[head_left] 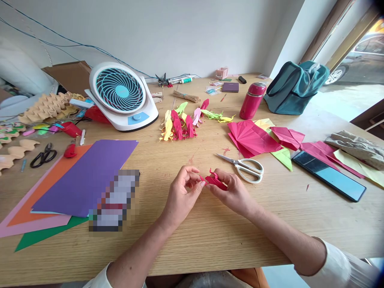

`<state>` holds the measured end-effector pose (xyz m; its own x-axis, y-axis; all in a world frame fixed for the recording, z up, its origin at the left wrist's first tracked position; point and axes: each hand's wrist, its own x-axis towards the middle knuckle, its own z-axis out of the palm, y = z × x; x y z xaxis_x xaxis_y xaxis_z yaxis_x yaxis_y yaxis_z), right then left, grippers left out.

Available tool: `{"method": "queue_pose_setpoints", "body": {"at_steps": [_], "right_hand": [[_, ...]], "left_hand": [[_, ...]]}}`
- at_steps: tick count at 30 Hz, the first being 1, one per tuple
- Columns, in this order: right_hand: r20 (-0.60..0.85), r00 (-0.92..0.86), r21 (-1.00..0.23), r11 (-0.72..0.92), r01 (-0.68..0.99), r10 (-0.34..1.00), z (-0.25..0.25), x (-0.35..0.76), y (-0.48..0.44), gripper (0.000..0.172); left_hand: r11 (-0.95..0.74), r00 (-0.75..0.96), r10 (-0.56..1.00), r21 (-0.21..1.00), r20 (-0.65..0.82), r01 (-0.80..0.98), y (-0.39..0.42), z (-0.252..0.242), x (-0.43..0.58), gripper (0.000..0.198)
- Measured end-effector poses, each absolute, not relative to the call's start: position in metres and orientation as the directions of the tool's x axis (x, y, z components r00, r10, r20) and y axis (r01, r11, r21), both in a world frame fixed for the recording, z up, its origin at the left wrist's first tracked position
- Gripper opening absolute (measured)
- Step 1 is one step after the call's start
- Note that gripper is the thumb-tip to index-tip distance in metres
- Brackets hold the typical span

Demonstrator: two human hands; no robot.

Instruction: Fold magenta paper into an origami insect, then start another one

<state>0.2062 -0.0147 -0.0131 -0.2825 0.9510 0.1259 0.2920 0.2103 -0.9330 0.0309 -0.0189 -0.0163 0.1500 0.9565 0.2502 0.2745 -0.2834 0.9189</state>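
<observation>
**Wooden table (pixel 192 240) covered in coloured paper**

Wood covers the whole big table, and a white wall stands behind it. Near the front edge, two bare hands meet in the middle. The left hand (pixel 181 194) and the right hand (pixel 234 194) both hold one small red folded paper (pixel 215 181). The left fingers (pixel 193 173) are curled in and pinch one end of it. The right fingers (pixel 221 175) are closed on the other end. The little paper is just above the table, between the two hands.

White scissors (pixel 248 168) lie just beside the right hand, a bit farther back. Their blades are closed. Behind them lies a big red creased sheet (pixel 250 138), with more red and yellow-green pieces near it. A dark flat tablet (pixel 329 176) lies well off to the right.

On the left lies a purple sheet (pixel 90 176) on top of orange, pink and green sheets. Black scissors (pixel 43 156) lie at the far left.

Farther back, a heap of small folded paper figures (pixel 179 125) sits in red, yellow, pink and green. A white and blue fan (pixel 120 94) stands next to them. A red bottle (pixel 253 100) stands upright near a teal bag (pixel 295 86).
</observation>
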Motion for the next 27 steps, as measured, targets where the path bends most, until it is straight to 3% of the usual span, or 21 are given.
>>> {"method": "queue_pose_setpoints", "body": {"at_steps": [2, 4, 6, 9, 15, 27], "right_hand": [[0.048, -0.306, -0.96, 0.129, 0.249, 0.951, -0.013, 0.208, -0.014, 0.031], [-0.072, -0.356, -0.983, -0.005, 0.184, 0.932, -0.012, 0.21, -0.012, 0.032], [-0.176, -0.421, -0.983, -0.133, 0.129, 0.89, -0.012, 0.212, -0.011, 0.033], [-0.235, -0.476, -0.972, -0.217, 0.092, 0.847, -0.011, 0.215, -0.011, 0.038], [-0.251, -0.486, -0.967, -0.244, 0.079, 0.837, -0.009, 0.217, -0.011, 0.043], [-0.234, -0.5, -0.969, -0.239, 0.057, 0.834, -0.009, 0.215, -0.012, 0.045]], "left_hand": [[-0.494, 0.177, 0.867, 0.759, 0.465, 0.425, -0.019, -0.013, 0.027, 0.023], [-0.671, 0.293, 0.71, 0.488, 0.641, 0.559, -0.017, -0.007, 0.021, 0.03], [-0.757, 0.426, 0.562, 0.233, 0.709, 0.611, -0.015, -0.001, 0.015, 0.035], [-0.794, 0.547, 0.451, 0.036, 0.705, 0.607, -0.011, 0.007, 0.008, 0.028], [-0.797, 0.625, 0.388, -0.094, 0.677, 0.596, -0.011, 0.01, 0.005, 0.02], [-0.782, 0.648, 0.358, -0.163, 0.673, 0.601, -0.012, 0.012, 0.004, 0.019]]}}
